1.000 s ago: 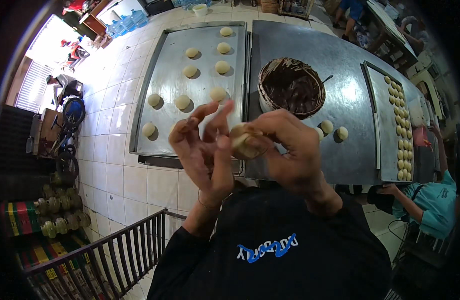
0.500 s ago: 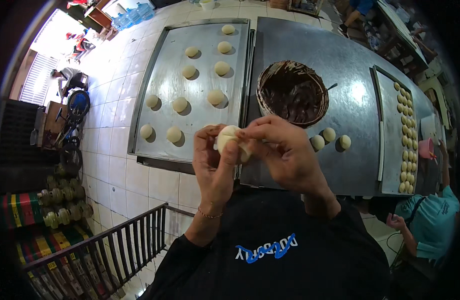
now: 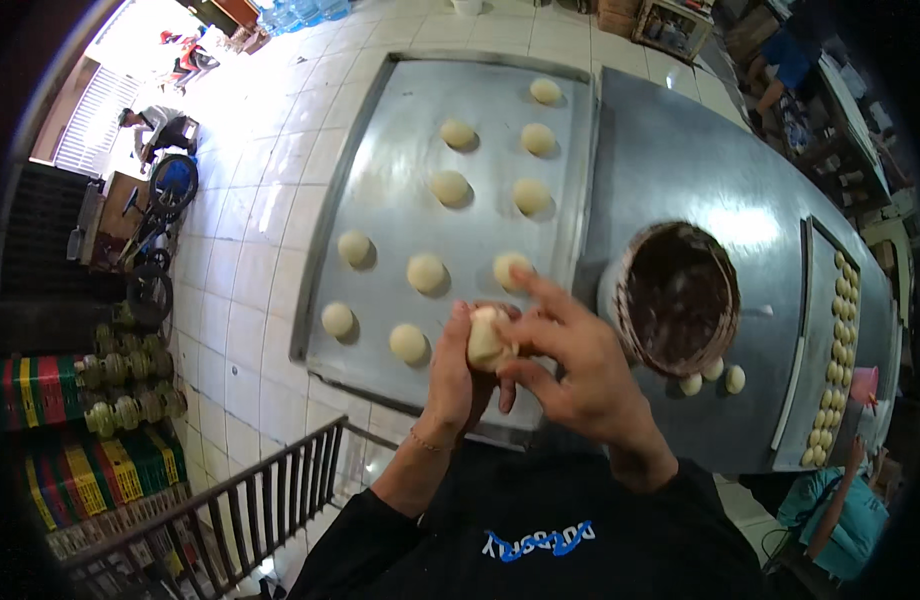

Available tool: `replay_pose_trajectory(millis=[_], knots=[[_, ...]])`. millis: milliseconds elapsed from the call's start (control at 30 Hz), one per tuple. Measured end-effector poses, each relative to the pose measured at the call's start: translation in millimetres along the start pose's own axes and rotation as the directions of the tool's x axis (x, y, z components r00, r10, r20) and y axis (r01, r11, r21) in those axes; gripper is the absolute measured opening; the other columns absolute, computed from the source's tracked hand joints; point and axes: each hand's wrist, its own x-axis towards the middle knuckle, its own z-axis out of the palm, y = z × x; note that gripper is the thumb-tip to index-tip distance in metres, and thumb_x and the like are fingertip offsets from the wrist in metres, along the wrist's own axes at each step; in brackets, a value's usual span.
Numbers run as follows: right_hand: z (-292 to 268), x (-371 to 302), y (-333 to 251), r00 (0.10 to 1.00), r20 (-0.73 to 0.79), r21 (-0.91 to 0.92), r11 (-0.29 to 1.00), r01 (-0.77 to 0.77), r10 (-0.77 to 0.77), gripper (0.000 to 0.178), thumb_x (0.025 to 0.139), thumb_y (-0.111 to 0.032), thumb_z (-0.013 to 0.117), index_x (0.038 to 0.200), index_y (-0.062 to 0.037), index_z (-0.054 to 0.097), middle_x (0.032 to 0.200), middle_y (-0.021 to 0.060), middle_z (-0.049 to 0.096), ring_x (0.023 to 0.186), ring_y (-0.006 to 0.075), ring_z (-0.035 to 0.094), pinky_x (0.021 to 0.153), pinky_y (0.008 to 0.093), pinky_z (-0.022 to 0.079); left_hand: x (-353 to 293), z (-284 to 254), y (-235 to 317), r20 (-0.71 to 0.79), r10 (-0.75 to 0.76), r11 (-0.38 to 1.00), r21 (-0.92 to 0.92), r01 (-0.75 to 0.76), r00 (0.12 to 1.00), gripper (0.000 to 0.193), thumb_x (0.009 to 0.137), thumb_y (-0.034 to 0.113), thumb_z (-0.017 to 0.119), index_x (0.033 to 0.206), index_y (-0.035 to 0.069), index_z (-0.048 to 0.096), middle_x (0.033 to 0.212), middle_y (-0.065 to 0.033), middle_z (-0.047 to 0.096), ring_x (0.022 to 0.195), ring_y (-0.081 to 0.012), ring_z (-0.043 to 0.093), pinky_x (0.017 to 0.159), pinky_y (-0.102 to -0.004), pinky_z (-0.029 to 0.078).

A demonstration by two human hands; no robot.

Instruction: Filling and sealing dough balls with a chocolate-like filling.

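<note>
A pale dough ball point(image 3: 486, 340) rests in my left hand point(image 3: 448, 378), whose fingers cup it from the left and below. My right hand point(image 3: 580, 375) works at the dough's right side, thumb and a finger against it, the index finger stretched away and slightly blurred. Both hands are over the near edge of a metal tray point(image 3: 405, 115), on which several round dough balls point(image 3: 426, 272) sit spaced apart. To the right stands a tub point(image 3: 620, 300) smeared at the rim, holding dark brown paste point(image 3: 682, 300). A few dough balls point(image 3: 734, 379) lie beside the tub.
The tray and tub are on a metal table point(image 3: 670, 140). A second tray point(image 3: 815, 400) at the right carries rows of smaller dough balls. A person in a teal shirt point(image 3: 838, 520) is at the lower right. A dark railing point(image 3: 250, 480) stands at the lower left, near stacked crates point(image 3: 90, 410).
The view has shifted, so the tray and tub appear farther right and lower. My right fingers have spread from a pinch on top of the dough to its right side.
</note>
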Motion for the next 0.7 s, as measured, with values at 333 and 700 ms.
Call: replay_pose_trajectory(millis=[333, 700], knots=[[35, 142, 55, 0.834, -0.539, -0.168, 0.985, 0.032, -0.119, 0.036, 0.085, 0.004, 0.06, 0.121, 0.0, 0.059, 0.12, 0.0219, 0.061, 0.106, 0.0286, 0.064, 0.09, 0.0337, 0.052, 271, -26, 137, 0.25, 0.505, 0.43, 0.757, -0.492, 0.826, 0.025, 0.09, 0.016, 0.058, 0.104, -0.004, 0.053, 0.089, -0.0171, 0.058, 0.073, -0.0258, 0.058, 0.066, -0.0376, 0.049], [7, 331, 282, 0.882, -0.449, -0.434, 0.828, -0.354, 0.142, 0.049, 0.078, -0.003, 0.068, 0.124, 0.0021, 0.053, 0.125, 0.0201, 0.054, 0.108, 0.0318, 0.058, 0.091, 0.0398, 0.048, 456, -122, 127, 0.218, 0.452, 0.182, 0.927, -0.329, 0.865, 0.074, 0.078, -0.002, 0.055, 0.143, -0.007, 0.022, 0.141, -0.0271, 0.037, 0.128, -0.0415, 0.04, 0.107, -0.0402, 0.035]])
